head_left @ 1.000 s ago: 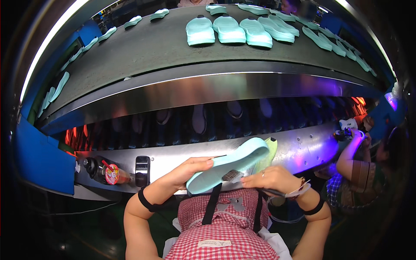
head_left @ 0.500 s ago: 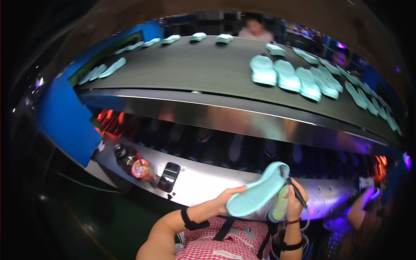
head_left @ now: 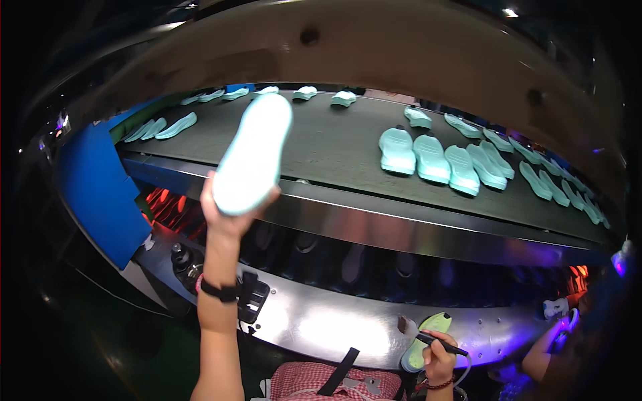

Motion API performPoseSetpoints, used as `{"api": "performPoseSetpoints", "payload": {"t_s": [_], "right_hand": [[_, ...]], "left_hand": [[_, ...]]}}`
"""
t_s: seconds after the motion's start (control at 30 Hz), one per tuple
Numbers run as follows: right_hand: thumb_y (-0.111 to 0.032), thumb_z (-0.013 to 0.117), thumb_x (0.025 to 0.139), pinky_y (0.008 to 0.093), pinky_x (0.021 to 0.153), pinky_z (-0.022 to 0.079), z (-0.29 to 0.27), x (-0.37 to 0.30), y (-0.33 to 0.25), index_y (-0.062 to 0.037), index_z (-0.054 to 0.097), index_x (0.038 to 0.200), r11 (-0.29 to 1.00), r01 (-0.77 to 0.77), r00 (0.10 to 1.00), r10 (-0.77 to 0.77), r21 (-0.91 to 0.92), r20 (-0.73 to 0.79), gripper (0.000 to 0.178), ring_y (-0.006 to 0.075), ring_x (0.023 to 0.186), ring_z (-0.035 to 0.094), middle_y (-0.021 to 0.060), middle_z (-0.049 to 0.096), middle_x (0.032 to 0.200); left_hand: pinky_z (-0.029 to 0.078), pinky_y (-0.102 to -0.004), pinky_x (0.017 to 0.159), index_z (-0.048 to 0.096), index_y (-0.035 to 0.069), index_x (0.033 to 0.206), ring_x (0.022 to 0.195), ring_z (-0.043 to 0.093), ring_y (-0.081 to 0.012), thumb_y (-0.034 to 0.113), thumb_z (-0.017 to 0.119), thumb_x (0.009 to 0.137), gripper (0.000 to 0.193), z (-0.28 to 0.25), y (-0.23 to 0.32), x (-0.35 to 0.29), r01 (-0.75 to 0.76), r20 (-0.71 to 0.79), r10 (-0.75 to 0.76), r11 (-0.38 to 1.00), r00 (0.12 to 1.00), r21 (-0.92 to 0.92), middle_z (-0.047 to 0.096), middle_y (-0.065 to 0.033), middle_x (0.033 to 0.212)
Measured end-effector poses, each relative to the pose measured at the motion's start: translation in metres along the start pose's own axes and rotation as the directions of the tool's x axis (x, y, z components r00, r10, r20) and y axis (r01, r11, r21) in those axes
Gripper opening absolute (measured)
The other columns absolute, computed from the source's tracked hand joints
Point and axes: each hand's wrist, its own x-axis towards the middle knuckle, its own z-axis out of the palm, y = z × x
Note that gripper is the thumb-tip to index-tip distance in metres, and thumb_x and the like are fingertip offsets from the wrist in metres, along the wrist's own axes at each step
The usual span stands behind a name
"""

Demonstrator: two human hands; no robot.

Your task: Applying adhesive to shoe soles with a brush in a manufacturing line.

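My left hand (head_left: 227,212) is stretched far forward over the near edge of the conveyor belt (head_left: 321,144). It grips a pale mint shoe sole (head_left: 257,150) by its near end, with the sole's broad bright face toward me. At the lower right, my right hand (head_left: 439,364) is closed round the black handle of a brush (head_left: 438,342). The brush's bristle end points left, and a thin tube hangs behind the hand. Just beyond these fingers is a yellow-green sole (head_left: 428,334); whether the hand touches it I cannot tell.
Several mint soles (head_left: 461,167) stand on the belt at right, with more along its far and left edges. On the metal ledge (head_left: 321,321) are a black phone-like object (head_left: 254,297) and a dark bottle (head_left: 180,257). Another person's arm (head_left: 542,357) is at right.
My left hand has carried the mint sole forward and left, from in front of my apron to above the belt. My right hand has lowered slightly with the brush. My view has tilted.
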Motion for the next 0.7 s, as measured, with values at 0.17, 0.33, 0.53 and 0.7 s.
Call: {"api": "performPoseSetpoints", "payload": {"t_s": [0.17, 0.33, 0.53, 0.7], "right_hand": [[-0.002, 0.052, 0.08, 0.0211, 0.043, 0.039, -0.012, 0.003, 0.019, 0.0054, 0.054, 0.1, 0.994, -0.084, 0.995, 0.088, 0.066, -0.054, 0.021, 0.0131, 0.045, 0.047, 0.0238, 0.059, 0.099], [-0.004, 0.054, 0.08, 0.0222, 0.047, 0.043, -0.022, 0.002, 0.028, 0.006, 0.054, 0.1, 0.988, -0.135, 0.98, 0.144, 0.074, -0.141, 0.022, 0.0146, 0.051, 0.053, 0.0216, 0.06, 0.098], [-0.002, 0.056, 0.08, 0.0268, 0.065, 0.047, -0.049, -0.004, 0.048, 0.0051, 0.055, 0.101, 0.988, -0.138, 0.966, 0.15, 0.071, -0.208, 0.022, 0.0187, 0.074, 0.058, 0.0191, 0.058, 0.101], [0.001, 0.059, 0.076, 0.0261, 0.066, 0.048, -0.06, -0.011, 0.051, 0.0058, 0.055, 0.1, 0.993, -0.108, 0.965, 0.116, 0.046, -0.236, 0.024, 0.0192, 0.074, 0.059, 0.0188, 0.06, 0.098]], "left_hand": [[0.022, -0.0471, 0.104, 0.004, 0.003, 0.137, 0.13, 0.02, -0.0285, 0.046, 0.042, 0.084, 0.078, -0.011, 0.013, 0.06, -0.361, -0.553, 0.327, 0.931, 0.766, 0.051, 0.011, -0.0146, 0.143], [0.028, -0.0362, 0.101, 0.037, -0.005, 0.125, 0.121, 0.037, -0.0311, 0.031, 0.059, 0.079, 0.063, 0.026, -0.123, 0.07, -0.017, 0.016, 0.02, 0.046, 1.0, 0.999, 0.04, -0.0233, 0.127], [0.025, -0.0421, 0.102, 0.021, -0.002, 0.133, 0.126, 0.025, -0.0397, 0.03, 0.059, 0.078, 0.074, 0.065, -0.199, 0.093, -0.195, 0.106, -0.211, -0.461, 0.972, 0.866, 0.015, -0.0273, 0.138], [0.033, -0.0443, 0.095, 0.053, 0.0, 0.103, 0.114, 0.04, -0.0372, 0.027, 0.06, 0.077, 0.039, 0.056, -0.195, 0.097, -0.262, 0.254, -0.102, -0.614, 0.962, 0.744, 0.051, -0.0204, 0.113]]}}
